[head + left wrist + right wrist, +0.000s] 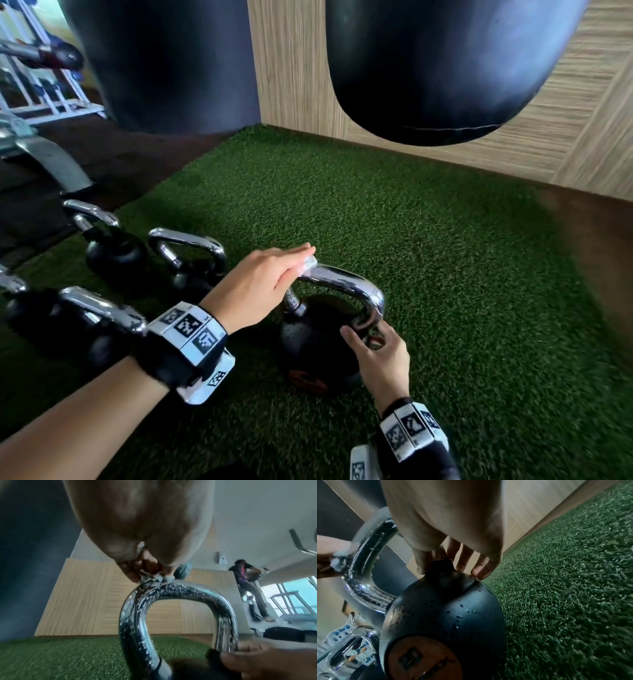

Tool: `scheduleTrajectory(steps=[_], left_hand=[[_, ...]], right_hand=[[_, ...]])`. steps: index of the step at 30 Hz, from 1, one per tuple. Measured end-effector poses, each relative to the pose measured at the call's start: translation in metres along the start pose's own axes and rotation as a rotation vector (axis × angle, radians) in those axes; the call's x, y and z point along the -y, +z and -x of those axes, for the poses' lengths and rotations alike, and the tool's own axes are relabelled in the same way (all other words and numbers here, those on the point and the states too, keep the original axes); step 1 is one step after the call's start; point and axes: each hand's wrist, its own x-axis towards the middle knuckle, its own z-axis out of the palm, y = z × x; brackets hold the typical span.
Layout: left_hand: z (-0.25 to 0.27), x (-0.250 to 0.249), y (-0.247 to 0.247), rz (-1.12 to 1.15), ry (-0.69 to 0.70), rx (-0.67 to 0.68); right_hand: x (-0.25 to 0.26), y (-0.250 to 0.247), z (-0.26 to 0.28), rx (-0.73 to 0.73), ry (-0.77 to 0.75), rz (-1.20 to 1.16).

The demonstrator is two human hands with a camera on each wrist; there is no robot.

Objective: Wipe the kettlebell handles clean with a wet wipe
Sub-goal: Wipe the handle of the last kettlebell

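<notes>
A black kettlebell (315, 342) with a chrome handle (346, 277) stands on green turf (428, 240). My left hand (263, 281) lies over the handle's left top corner and holds a crumpled white wet wipe (310, 263) against the metal. In the left wrist view the wipe (150, 578) is bunched between thumb and fingers on the droplet-covered handle (137, 615). My right hand (380, 356) grips the handle's right leg where it meets the ball. In the right wrist view its fingers (464, 561) and thumb wrap that neck above the wet ball (445, 608).
Several more chrome-handled kettlebells (188, 253) stand in a cluster to the left. Two dark punching bags (445, 68) hang overhead before a wood-panelled wall (582, 137). A weight rack (34, 68) is at far left. A person (247, 577) exercises on a machine farther off.
</notes>
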Motion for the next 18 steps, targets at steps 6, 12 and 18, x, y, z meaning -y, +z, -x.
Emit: scheduleTrajectory(steps=[6,12,18], left_hand=[[0.011,0.026,0.007,0.108,-0.174,-0.038],[0.025,0.054,0.019,0.534,-0.329,-0.021],[0.047,0.067,0.054,0.803,-0.539,-0.108]], right_hand=[[0.003,-0.001,0.002,0.010,-0.032,0.028],[0.003,0.001,0.003,-0.009,-0.061,0.064],[0.003,0.000,0.000,0.023,-0.032,0.062]])
